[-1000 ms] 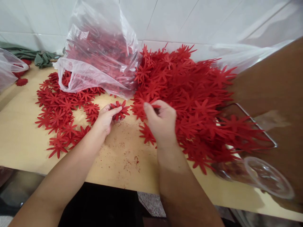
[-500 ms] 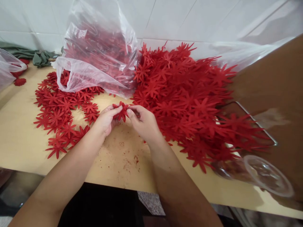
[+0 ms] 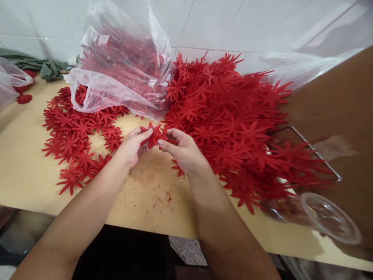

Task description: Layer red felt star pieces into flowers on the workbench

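Both hands meet over the middle of the pale wooden worktop (image 3: pixel 26 171), a little in from its near edge. The left hand (image 3: pixel 131 147) pinches a small red star-shaped cutout (image 3: pixel 153 135) between thumb and fingertips, closed on it; the right hand (image 3: pixel 184 151) grips the same cutout from the other side, fingers curled shut on its thin pointed petals. The piece looks flat, soft and matte, like felt or foam sheet.

Toward the far right corner lies a deep heap of red cutouts (image 3: pixel 233 120), spiky and overlapping, reaching the white tiled wall (image 3: pixel 233 23). A thinner spread of cutouts (image 3: pixel 72 140) lies flat toward the left edge. Between them a crinkled clear plastic bag (image 3: pixel 122 66), glossy and half full of the same red shapes, slumps against the wall. A clear round lid (image 3: pixel 330 217) sits at the near right edge, by a brown board (image 3: pixel 335 109).

A second ago the right hand was up at the edge of the heap, apart from the left; half a second ago it had come across to the cutout, and now both hold it slightly higher.

The bare strip of worktop under the wrists, dusted with red crumbs (image 3: pixel 159 200), is open out to the near edge.
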The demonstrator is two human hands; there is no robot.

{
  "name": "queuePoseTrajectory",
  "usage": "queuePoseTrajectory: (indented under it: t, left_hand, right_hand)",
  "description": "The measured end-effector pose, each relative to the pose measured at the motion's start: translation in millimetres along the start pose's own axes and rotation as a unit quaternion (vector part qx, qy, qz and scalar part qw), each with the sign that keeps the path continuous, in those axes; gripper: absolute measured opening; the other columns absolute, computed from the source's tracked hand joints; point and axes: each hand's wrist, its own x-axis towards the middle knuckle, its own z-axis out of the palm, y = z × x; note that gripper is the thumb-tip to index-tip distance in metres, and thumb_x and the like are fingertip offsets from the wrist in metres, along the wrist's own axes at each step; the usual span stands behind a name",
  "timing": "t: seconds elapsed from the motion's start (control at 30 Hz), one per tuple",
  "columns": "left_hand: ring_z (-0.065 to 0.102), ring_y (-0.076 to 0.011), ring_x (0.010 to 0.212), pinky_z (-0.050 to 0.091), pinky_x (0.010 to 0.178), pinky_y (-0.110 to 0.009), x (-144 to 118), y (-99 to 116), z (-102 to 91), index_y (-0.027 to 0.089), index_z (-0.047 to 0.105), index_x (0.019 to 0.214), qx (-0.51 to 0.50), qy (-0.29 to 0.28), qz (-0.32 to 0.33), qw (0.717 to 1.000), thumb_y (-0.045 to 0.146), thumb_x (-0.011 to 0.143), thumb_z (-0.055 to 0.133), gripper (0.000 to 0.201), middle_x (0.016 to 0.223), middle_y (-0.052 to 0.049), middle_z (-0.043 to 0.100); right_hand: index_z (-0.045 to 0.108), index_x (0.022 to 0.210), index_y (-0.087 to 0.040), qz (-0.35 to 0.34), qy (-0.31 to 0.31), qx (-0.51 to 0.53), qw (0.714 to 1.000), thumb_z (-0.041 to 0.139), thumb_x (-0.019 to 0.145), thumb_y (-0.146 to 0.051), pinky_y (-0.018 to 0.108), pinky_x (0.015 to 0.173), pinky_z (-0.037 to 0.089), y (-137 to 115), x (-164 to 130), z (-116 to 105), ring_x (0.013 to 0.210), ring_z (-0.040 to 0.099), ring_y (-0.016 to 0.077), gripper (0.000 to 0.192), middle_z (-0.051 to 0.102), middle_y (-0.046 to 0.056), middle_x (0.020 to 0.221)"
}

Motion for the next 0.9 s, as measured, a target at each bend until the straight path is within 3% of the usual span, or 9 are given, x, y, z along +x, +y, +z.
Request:
queuePoseTrajectory:
  t: [0.17,0.33,0.47,0.9]
  left_hand:
    - [0.053,-0.0044,0.052,0.04,0.05,-0.018,0.0,2.9,-0.3,0.016,0.053,0.072,0.009,0.042,0.01,0.999,0.016,0.068,0.062,0.01,0.065,0.004,0.061]
    - [0.053,-0.0053,0.053,0.04,0.053,-0.019,1.4,1.6,-0.3,0.017,0.053,0.071,0.013,0.045,0.014,0.999,0.016,0.068,0.061,0.009,0.063,0.004,0.06]
    - [0.053,-0.0052,0.054,0.039,0.054,-0.019,2.9,-0.5,-0.9,0.017,0.054,0.07,0.015,0.046,0.024,0.999,0.015,0.067,0.062,0.009,0.062,0.004,0.06]
    - [0.058,-0.0068,0.063,0.039,0.056,-0.019,-2.3,3.7,4.1,0.018,0.053,0.072,0.042,0.041,0.021,0.998,0.021,0.065,0.065,0.014,0.072,0.003,0.064]
  right_hand:
    - [0.045,0.065,-0.02,-0.004,0.038,0.04,0.998,0.072,0.055,-0.03,0.021,0.056,0.044,0.3,0.2,-4.8,0.054,0.047,0.0049,0.03,0.049,-0.007,0.062]
    - [0.05,0.072,-0.021,0.014,0.057,0.058,0.997,0.07,0.055,-0.032,0.026,0.062,0.048,3.4,2.7,-5.7,0.06,0.054,0.0077,0.029,0.056,-0.004,0.069]
    - [0.053,0.067,-0.021,0.002,0.109,0.07,0.992,0.073,0.052,-0.034,0.024,0.057,0.047,6.6,5.6,-8.0,0.054,0.053,0.0074,0.028,0.056,-0.005,0.061]
    - [0.049,0.056,-0.02,-0.01,0.159,-0.005,0.987,0.058,0.067,-0.052,0.024,0.049,0.042,8.7,8.3,-8.2,0.047,0.047,0.0081,0.035,0.051,-0.003,0.051]
